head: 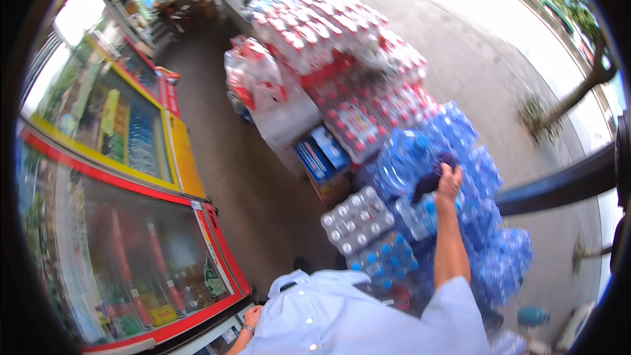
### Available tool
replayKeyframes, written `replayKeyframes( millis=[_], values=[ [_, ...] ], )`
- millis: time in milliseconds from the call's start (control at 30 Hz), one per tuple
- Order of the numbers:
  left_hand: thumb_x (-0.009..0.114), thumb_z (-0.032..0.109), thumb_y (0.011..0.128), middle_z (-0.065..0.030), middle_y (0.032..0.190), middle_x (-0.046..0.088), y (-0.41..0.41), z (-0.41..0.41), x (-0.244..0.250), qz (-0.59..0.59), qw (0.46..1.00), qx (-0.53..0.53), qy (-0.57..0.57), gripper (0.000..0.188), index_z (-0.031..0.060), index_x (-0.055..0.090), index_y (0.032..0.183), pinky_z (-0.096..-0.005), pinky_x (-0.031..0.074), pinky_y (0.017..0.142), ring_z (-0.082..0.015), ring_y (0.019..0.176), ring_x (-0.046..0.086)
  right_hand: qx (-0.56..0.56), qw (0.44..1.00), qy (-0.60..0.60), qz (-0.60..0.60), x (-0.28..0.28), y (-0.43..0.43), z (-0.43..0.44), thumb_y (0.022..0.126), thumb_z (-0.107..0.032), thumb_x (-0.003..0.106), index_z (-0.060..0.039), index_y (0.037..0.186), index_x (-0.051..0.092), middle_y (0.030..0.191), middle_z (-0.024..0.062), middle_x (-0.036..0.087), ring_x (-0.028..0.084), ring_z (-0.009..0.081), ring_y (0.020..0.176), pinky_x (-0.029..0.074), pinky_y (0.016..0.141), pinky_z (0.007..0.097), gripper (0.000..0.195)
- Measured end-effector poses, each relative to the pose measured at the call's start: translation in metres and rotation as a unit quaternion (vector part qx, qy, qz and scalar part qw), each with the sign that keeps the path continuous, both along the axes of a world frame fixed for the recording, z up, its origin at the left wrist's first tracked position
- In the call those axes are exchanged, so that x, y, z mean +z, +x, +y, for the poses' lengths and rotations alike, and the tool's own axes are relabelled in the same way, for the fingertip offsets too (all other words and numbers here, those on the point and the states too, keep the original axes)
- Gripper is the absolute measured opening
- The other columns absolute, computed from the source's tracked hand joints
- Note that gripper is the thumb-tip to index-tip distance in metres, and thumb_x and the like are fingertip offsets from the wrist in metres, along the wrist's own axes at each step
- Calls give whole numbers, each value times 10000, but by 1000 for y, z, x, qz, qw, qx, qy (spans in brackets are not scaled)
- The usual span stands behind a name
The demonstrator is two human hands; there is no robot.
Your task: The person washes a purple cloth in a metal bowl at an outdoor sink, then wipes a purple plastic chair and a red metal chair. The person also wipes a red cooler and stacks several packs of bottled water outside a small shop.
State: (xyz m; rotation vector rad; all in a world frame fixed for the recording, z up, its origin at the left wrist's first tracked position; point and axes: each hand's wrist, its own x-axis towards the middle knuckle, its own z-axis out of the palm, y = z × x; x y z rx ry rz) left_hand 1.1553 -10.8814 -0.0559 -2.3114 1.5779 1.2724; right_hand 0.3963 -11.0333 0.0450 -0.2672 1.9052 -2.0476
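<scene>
A dark purple cloth is bunched in my right hand, over the stacked water bottles. Just beyond it lies a large clear-blue water jug with a blue cap. Shrink-wrapped packs of blue bottles are piled under and to the right of that arm. My left hand, with a metal-banded watch at the wrist, is low beside my shirt, near the corner of the red-framed fridge. Its fingers are small and partly hidden, so I cannot tell whether it holds anything.
Glass-door drink fridges line the left side. Packs of red-capped bottles are stacked ahead, beside a blue box and a red-and-white plastic bag. White-capped and blue-capped packs stand near me. A tree rises at right.
</scene>
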Motion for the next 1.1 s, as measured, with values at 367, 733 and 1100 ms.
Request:
replayKeyframes(
  millis=[367, 733, 1100],
  values=[
    [632, 307, 851, -174, 976, 715, -30, -34, 4, 16, 991, 126, -52, 309, 53, 734, 995, -348, 524, 839, -275, 953, 689, 318, 597, 368, 638, 81, 52, -129, 807, -132, 583, -83, 1042, 620, 1013, 159, 588, 583, 334, 953, 415, 923, 487, 243],
    [604, 314, 853, -157, 994, 717, 9, -81, -23, 64, 987, 137, -46, 335, 28, 723, 980, -365, 516, 843, -274, 964, 686, 483, 470, 444, 591, -35, 134, -163, 753, -217, 602, -78, 933, 687, 918, 182, 654, 616, 333, 967, 421, 943, 447, 243],
    [591, 225, 920, -74, 816, 643, 83, -235, -29, 204, 913, 314, 164, 239, 50, 615, 1080, -287, 522, 521, -177, 629, 640, 389, 837, 369, 110, -26, 181, -225, 770, -176, 581, -8, 880, 634, 721, -1, 553, 500, 107, 665, 402, 605, 270, 208]
  ],
)
